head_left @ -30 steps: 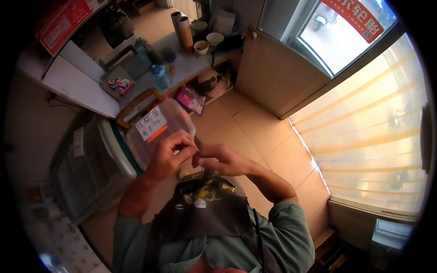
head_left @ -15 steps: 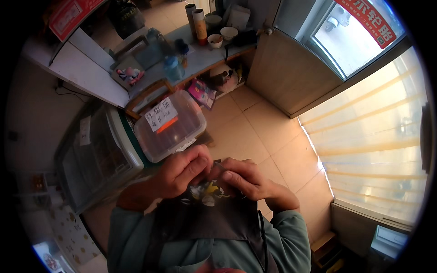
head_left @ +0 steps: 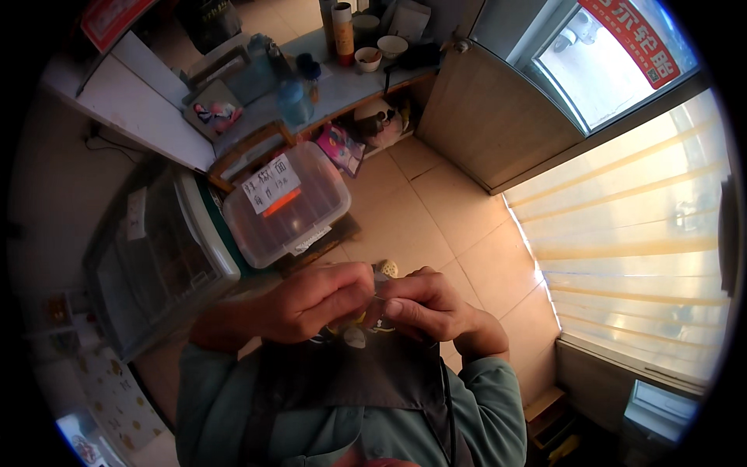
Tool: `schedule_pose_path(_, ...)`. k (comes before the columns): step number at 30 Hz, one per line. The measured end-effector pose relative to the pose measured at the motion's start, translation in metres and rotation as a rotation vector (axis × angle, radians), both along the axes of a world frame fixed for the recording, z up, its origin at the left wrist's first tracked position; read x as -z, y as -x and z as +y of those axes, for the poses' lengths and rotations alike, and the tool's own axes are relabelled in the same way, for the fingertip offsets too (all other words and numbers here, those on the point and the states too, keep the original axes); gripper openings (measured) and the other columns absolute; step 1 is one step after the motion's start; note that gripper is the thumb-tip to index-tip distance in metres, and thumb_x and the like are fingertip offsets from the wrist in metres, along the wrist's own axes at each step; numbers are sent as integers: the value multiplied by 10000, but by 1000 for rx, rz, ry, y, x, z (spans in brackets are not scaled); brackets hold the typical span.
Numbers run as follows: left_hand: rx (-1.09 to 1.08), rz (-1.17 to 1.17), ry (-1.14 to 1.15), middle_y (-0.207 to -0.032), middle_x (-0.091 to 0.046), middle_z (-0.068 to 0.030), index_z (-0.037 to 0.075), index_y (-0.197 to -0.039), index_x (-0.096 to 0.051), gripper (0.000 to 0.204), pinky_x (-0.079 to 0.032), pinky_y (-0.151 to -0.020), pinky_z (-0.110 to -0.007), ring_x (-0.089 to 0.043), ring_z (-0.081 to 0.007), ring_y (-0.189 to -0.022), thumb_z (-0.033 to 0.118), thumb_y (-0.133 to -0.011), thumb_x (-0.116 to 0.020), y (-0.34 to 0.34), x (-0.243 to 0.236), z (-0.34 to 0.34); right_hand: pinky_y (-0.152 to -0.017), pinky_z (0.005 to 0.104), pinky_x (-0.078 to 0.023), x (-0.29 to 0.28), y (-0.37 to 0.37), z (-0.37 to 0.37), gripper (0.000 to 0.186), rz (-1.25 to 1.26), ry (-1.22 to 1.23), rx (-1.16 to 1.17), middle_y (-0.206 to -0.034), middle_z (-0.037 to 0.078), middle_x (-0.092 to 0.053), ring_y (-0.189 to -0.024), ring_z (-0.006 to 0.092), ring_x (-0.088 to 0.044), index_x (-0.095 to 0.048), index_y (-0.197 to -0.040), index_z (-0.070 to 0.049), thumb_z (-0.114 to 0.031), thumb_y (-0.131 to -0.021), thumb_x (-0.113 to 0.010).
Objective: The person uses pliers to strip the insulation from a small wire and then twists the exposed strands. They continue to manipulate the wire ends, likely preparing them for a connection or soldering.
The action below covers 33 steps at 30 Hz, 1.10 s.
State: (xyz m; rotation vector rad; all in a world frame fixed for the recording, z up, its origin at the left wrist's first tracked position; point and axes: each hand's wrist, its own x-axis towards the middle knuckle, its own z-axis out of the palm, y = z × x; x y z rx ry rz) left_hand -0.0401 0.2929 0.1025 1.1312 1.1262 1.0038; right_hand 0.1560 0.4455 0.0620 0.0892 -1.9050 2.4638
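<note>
My left hand (head_left: 327, 300) and my right hand (head_left: 424, 305) meet in front of the dark apron (head_left: 342, 377) I wear. The fingers of both are closed, fingertips nearly touching. Between them shows a small, thin, greyish piece (head_left: 379, 285), too small and blurred to name; which hand holds it is unclear. Below the fingers, a yellow and white print on the apron is partly covered. Just beyond the fingertips a small pale yellow, dotted, rounded thing (head_left: 387, 268) peeks out, of a kind I cannot make out.
Ahead to the left stands a lidded clear plastic box (head_left: 311, 198) with a paper label, beside a glass-fronted case (head_left: 159, 265). Farther back, a counter (head_left: 342, 97) carries bowls, bottles and a blue jug (head_left: 294, 103). A door (head_left: 521, 117) and a yellowish curtain (head_left: 622, 233) line the right.
My left hand has turned, its back now more level and its fingers closer to the right hand. The view has shifted slightly, and the dotted yellow thing has come into sight.
</note>
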Motion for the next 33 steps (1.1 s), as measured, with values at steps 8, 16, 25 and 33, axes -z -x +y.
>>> schedule_pose_path(8, 37, -28, 39, -788, -544, -50, 40, -924, -584, 245, -414, -627, -306, -508, -135, -666, 149, -1109, -466, 3, -3, 6, -451, 299, -392, -1, 5, 0, 347, 61, -30, 61, -556, 52, -562, -452, 130, -539, -765, -998, 25, -234, -1089, -554)
schedule_pose_path(16, 72, 50, -6, -826, -588, -83, 28, -925, -591, 230, -440, -662, -329, -567, -180, -708, 147, -1097, -496, 3, 0, 14, -456, 301, -389, 0, 2, 6, 353, 37, -36, 74, -567, 60, -576, -452, 132, -541, -759, -968, 39, -228, -1086, -560)
schedule_pose_path(25, 76, 76, -23, -841, -606, -99, 29, -931, -579, 210, -466, -729, -361, -614, -231, -778, 144, -1088, -501, -1, 4, 18, -443, 306, -380, 6, 0, 10, 366, 67, -32, 65, -543, 51, -555, -431, 132, -529, -752, -943, 47, -226, -1088, -556)
schedule_pose_path(33, 72, 100, -19, -828, -600, -110, 24, -924, -558, 208, -458, -703, -376, -616, -252, -761, 144, -1085, -505, -2, 6, 19, -438, 298, -375, 8, -2, 9, 368, 35, 8, 75, -548, 49, -557, -428, 125, -522, -743, -931, 50, -227, -1087, -560)
